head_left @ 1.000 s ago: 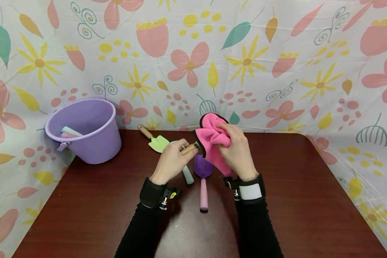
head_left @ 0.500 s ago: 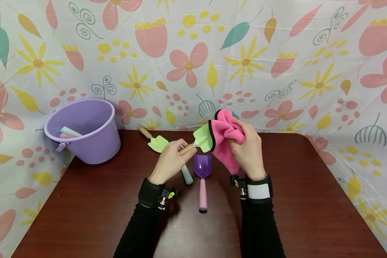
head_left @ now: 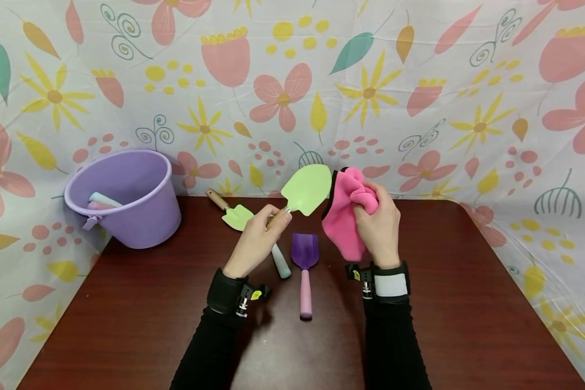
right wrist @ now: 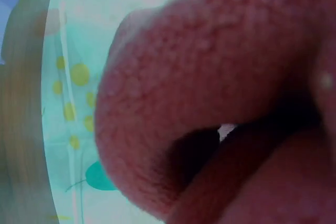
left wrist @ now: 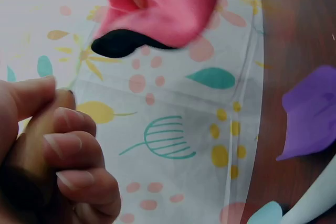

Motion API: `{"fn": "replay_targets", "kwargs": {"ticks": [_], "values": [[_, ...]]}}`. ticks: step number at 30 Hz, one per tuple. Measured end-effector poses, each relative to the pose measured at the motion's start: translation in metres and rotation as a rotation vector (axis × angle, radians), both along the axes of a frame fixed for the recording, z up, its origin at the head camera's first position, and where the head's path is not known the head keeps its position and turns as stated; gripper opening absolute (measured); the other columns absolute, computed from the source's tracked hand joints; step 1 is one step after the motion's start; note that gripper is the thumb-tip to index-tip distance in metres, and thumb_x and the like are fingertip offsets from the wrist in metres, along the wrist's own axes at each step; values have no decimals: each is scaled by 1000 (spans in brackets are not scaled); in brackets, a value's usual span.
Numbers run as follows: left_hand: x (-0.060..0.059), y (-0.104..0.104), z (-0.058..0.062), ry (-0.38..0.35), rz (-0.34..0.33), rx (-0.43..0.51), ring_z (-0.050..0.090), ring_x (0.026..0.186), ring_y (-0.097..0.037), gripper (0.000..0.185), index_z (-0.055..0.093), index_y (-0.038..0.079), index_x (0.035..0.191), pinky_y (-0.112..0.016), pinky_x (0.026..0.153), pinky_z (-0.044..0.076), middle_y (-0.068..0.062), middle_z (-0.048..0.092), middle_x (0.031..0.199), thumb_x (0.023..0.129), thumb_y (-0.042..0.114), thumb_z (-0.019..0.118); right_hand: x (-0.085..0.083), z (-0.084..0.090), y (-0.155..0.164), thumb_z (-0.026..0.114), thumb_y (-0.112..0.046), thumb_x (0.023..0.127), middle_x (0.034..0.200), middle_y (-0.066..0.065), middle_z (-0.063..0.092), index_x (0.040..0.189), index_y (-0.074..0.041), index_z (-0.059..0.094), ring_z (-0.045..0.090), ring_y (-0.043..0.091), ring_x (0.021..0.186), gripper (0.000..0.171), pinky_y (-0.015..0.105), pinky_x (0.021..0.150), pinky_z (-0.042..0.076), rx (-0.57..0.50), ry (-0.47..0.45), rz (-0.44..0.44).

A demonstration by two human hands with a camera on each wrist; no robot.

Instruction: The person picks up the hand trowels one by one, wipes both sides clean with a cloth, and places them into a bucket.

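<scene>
My left hand (head_left: 255,238) grips the wooden handle (left wrist: 34,140) of a light green garden trowel (head_left: 308,189), its blade raised and tilted up to the right. Bunched in my right hand (head_left: 382,226) is a pink cloth (head_left: 343,222) with a black edge, hanging just right of the blade; whether the two touch I cannot tell. Close-up pink cloth (right wrist: 152,98) fills most of the right wrist view. Below the hands lies a purple shovel (head_left: 305,252) with a pink handle. A pale blue handle (head_left: 281,262) shows partly behind my left hand, the rest of that tool hidden.
A second green trowel (head_left: 238,218) with a wooden handle lies at the table's back edge. At the left stands a lilac bucket (head_left: 158,219), with pale blue and pink handles (head_left: 104,200) inside. A flowered curtain (head_left: 400,124) hangs behind the brown table (head_left: 468,303).
The cloth, first wrapped over the trowel blade, has come off to the right with my right hand. My left hand has turned the blade upward, now fully uncovered.
</scene>
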State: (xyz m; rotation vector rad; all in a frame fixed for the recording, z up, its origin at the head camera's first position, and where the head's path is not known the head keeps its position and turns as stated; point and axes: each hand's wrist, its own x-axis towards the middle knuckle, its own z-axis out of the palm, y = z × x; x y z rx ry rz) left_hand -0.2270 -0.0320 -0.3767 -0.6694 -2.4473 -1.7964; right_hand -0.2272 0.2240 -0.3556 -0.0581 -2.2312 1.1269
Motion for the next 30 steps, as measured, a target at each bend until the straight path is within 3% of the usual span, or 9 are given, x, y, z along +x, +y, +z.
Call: {"fn": "replay_targets", "kwargs": {"ticks": [4, 8, 12, 15, 19, 24, 30], "values": [[1, 1, 0, -20, -69, 89, 37, 55, -23, 32, 55, 14, 102, -29, 51, 29, -8, 44, 67, 101, 46, 48, -1, -2, -7, 70, -11, 84, 113, 9, 66, 125, -14, 63, 61, 26, 92, 41, 41, 80, 46, -29, -61, 67], [3, 4, 1, -45, -154, 92, 37, 56, -23, 32, 55, 10, 103, -29, 51, 31, -9, 43, 69, 103, 41, 48, 0, 1, -25, 69, -6, 85, 114, 9, 64, 129, -13, 60, 59, 22, 94, 46, 37, 79, 47, -129, -79, 273], [1, 8, 0, -76, -258, 60, 38, 54, -22, 28, 54, 9, 101, -28, 51, 33, -8, 42, 68, 104, 37, 47, 3, 6, -40, 64, -5, 93, 118, 11, 57, 134, -10, 53, 57, 21, 100, 43, 32, 80, 49, -431, -115, 585], [-1, 8, -1, -76, -283, 30, 38, 55, -20, 28, 52, 13, 97, -28, 52, 34, -7, 41, 68, 104, 39, 47, 6, 10, -44, 59, -9, 98, 121, 13, 54, 136, -9, 49, 57, 21, 103, 39, 29, 81, 50, -708, -149, 740], [-3, 5, -2, -69, -291, -17, 37, 60, -19, 33, 51, 12, 93, -28, 56, 32, -5, 39, 70, 102, 44, 47, 6, 13, -41, 49, -8, 102, 123, 12, 51, 138, -6, 46, 56, 19, 106, 36, 27, 88, 48, -925, -133, 802], [-3, 3, -2, -101, -316, -92, 37, 63, -15, 39, 50, 10, 90, -28, 60, 32, -2, 39, 73, 102, 46, 47, 7, 17, -35, 35, 3, 100, 131, 11, 45, 140, -3, 43, 52, 19, 108, 42, 25, 89, 46, -1043, -75, 838], [-4, 0, -5, -116, -300, -208, 39, 64, -9, 43, 51, 12, 86, -28, 61, 33, 2, 38, 73, 100, 52, 47, 7, 16, -23, 39, 4, 100, 127, 12, 46, 137, -2, 45, 54, 23, 102, 37, 28, 86, 49, -1245, 14, 894]]}}
